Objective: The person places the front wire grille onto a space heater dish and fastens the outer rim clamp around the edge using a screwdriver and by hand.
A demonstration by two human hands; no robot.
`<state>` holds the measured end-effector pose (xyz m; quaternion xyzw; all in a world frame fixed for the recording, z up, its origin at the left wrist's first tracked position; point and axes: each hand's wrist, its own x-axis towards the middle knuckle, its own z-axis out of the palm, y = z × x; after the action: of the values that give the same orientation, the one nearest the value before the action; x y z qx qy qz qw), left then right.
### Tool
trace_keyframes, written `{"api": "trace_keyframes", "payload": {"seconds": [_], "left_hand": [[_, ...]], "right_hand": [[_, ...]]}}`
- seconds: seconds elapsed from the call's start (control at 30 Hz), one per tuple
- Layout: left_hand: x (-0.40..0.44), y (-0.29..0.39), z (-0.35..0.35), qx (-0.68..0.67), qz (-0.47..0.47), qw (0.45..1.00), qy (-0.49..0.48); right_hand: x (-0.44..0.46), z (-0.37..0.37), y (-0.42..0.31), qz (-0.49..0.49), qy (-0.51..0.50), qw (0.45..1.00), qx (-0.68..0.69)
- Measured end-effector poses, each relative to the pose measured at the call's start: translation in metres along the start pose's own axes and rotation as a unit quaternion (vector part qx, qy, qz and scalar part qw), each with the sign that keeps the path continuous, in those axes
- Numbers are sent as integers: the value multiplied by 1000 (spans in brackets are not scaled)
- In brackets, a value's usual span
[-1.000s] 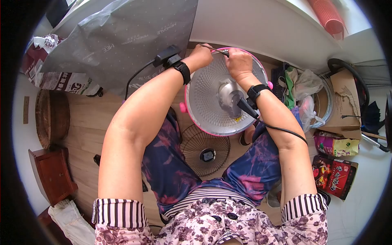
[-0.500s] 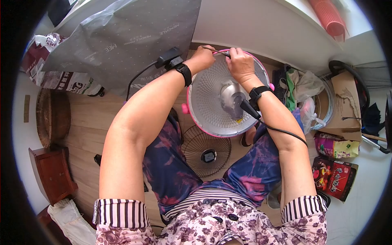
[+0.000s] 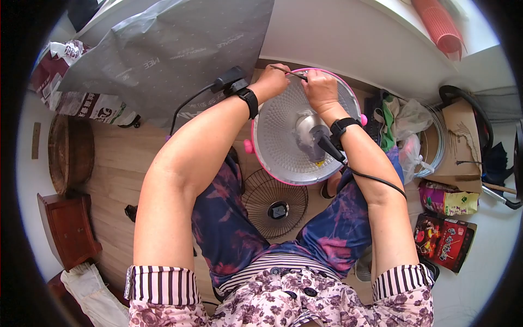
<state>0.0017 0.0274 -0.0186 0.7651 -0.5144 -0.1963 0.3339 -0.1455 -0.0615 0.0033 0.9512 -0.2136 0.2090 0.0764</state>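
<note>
A dish-shaped reflector heater [image 3: 278, 147] with a silver bowl and pink rim stands tilted between my knees. At its upper left edge my left hand [image 3: 274, 82] is closed on the rim; its fingertips are partly hidden. My right hand [image 3: 321, 90], over the upper part of the bowl, grips a thin rod-like tool [image 3: 289, 72] with a dark end. The tool points left, its tip by my left fingers; its exact kind is unclear. A grey heating element housing [image 3: 309, 131] sits in the bowl's middle. The round wire guard [image 3: 259, 204] lies on the floor below.
A grey plastic sheet [image 3: 163, 60] hangs at the back left. Plastic bags [image 3: 411, 117], a cardboard box [image 3: 455, 144] and a red-black package [image 3: 444, 242] lie along the right. A wooden cabinet [image 3: 68, 231] and round basket [image 3: 71, 152] stand at the left.
The heater and both hands appear slightly lower and to the right in view. The tool has tilted more steeply downward to the right; both hands keep their hold.
</note>
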Motion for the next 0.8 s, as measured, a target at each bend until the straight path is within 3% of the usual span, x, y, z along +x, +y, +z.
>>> {"api": "trace_keyframes", "payload": {"seconds": [0.27, 0.8], "left_hand": [[1, 6, 0, -22, -35, 999, -14], [10, -3, 9, 21, 11, 1000, 15]], "right_hand": [[-4, 10, 3, 7, 17, 1000, -2], [-3, 23, -5, 106, 29, 993, 40]]}}
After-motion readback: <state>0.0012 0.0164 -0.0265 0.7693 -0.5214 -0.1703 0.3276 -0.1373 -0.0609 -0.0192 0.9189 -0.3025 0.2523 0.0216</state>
